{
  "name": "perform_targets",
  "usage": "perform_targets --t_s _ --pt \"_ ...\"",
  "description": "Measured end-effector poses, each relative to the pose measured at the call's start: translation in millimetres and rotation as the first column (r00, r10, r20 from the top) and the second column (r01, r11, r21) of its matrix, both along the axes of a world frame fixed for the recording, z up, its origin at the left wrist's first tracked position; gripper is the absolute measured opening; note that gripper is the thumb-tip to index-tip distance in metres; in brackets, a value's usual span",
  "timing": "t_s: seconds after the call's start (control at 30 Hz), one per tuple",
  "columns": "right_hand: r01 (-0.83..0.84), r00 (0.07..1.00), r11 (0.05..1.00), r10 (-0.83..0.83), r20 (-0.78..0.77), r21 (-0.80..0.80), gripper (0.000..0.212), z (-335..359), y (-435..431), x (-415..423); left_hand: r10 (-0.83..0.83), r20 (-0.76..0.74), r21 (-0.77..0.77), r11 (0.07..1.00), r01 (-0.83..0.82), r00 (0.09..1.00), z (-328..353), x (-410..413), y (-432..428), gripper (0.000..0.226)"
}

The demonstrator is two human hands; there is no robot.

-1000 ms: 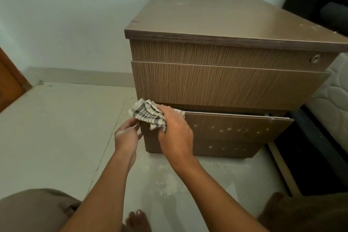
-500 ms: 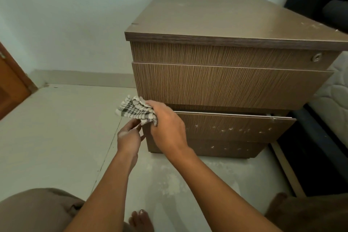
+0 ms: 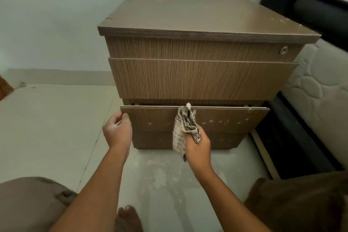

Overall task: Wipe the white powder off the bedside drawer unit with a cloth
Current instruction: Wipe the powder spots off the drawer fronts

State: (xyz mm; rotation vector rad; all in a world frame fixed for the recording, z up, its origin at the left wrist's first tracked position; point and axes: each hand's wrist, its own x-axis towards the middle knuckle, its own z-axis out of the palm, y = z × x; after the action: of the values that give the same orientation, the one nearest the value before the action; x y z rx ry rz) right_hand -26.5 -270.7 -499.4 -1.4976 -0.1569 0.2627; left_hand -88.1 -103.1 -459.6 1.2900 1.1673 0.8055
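Observation:
The brown wooden drawer unit [image 3: 203, 79] stands on the floor against the wall. Its lower drawer [image 3: 226, 118] sticks out a little, with white powder specks [image 3: 220, 121] across its front, mostly right of the middle. My right hand [image 3: 197, 147] is closed on a checked cloth [image 3: 183, 128], whose top end touches the drawer's upper edge near the middle. My left hand [image 3: 117, 130] grips the left end of that drawer front, and powder shows on the back of this hand.
White powder is smeared on the pale floor [image 3: 160, 173] in front of the unit. A mattress [image 3: 320, 90] on a dark bed frame sits close on the right. My knees and a bare foot [image 3: 128, 216] fill the lower edge. Open floor lies to the left.
My right hand carried the cloth from the drawer's left corner to its middle. My left hand moved up and took hold of the drawer's left end.

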Motion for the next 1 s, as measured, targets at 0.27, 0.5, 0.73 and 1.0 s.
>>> perform_targets --t_s 0.27,0.5,0.73,1.0 --pt "0.397 0.826 0.883 -0.225 -0.518 0.25 0.02 -18 -52 28 -0.032 -0.013 -0.007 0.999 0.032 0.999 1 8 -5 0.038" --pt "0.633 0.749 0.773 -0.625 -0.223 -0.043 0.037 -29 -82 60 -0.116 -0.015 -0.038 0.993 0.116 0.993 4 13 -1 0.039" --pt "0.803 0.596 0.596 -0.802 0.026 -0.023 0.034 -23 -103 98 -0.13 -0.03 -0.011 0.992 0.129 0.991 5 10 1 0.036" --pt "0.773 0.632 0.635 -0.769 0.099 -0.005 0.047 -20 -88 130 -0.135 -0.118 0.042 0.989 0.141 0.984 7 6 8 0.034"
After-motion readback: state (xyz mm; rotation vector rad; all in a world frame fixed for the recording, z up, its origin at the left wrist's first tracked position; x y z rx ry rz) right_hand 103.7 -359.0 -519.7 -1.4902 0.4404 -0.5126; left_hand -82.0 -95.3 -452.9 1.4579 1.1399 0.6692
